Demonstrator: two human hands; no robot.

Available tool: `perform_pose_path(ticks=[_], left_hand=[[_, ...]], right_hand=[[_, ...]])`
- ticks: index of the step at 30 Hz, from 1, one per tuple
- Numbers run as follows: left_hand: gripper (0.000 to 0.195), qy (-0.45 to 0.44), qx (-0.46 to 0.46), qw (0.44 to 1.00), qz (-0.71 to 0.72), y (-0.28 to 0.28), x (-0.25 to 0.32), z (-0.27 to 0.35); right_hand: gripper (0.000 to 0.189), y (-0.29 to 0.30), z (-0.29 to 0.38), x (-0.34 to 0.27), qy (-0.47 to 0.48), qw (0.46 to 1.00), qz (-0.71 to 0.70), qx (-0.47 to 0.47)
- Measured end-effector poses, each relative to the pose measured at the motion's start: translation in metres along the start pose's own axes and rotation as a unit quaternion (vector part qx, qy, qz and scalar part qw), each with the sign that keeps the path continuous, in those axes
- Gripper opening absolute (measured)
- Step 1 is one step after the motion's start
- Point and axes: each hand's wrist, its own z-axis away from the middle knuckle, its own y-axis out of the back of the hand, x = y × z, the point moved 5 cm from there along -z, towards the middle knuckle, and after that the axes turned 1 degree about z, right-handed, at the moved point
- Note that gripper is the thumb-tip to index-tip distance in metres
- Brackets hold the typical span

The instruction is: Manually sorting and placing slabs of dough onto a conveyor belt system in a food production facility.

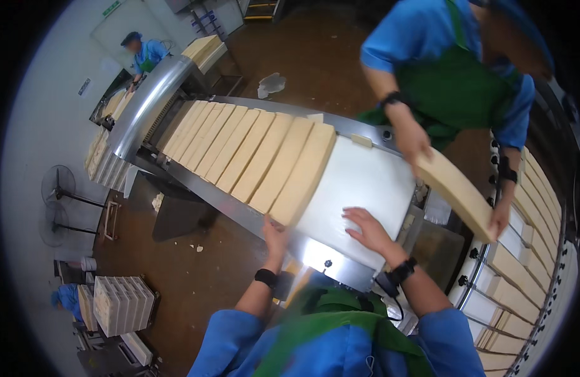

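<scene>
A row of long pale yellow slabs (pixel 252 151), apparently of a dough-like food, lies side by side across a conveyor. My left hand (pixel 274 238) is at the near end of the last slab (pixel 305 176), its fingertips at the slab's lower corner; whether it grips is hard to tell. Over the white belt (pixel 360 181), to the right of that slab, my right hand (pixel 371 231) is spread with nothing in it. Across the conveyor, a co-worker (pixel 452 85) holds another slab (pixel 455 193) by both ends, off the belt.
A curved metal machine hood (pixel 153 106) spans the conveyor's far end. At right, a second conveyor (pixel 483 264) carries more slabs. Stacked white crates (pixel 122 306) and two fans (pixel 59 184) stand at left. Scraps lie on the brown floor (pixel 200 268). Other people work farther off.
</scene>
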Motion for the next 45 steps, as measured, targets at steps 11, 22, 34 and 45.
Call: perform_pose_path(ticks=[11, 22, 34, 45], left_hand=[[0.094, -0.086, -0.134, 0.968, -0.192, -0.006, 0.056, -0.018], [0.092, -0.063, -0.285, 0.912, -0.288, -0.017, 0.077, -0.039], [0.094, -0.191, -0.397, 0.840, -0.318, -0.041, 0.089, -0.034], [0.086, -0.233, -0.345, 0.830, -0.371, -0.083, 0.167, 0.080]], right_hand=[[0.075, -0.004, -0.263, 0.130, -0.145, 0.967, 0.203, 0.044], [0.044, 0.045, -0.184, 0.181, -0.258, 0.942, 0.156, 0.150], [0.058, 0.115, 0.047, 0.147, -0.313, 0.883, 0.082, 0.339], [0.082, 0.107, 0.157, 0.048, -0.415, 0.874, 0.126, 0.218]])
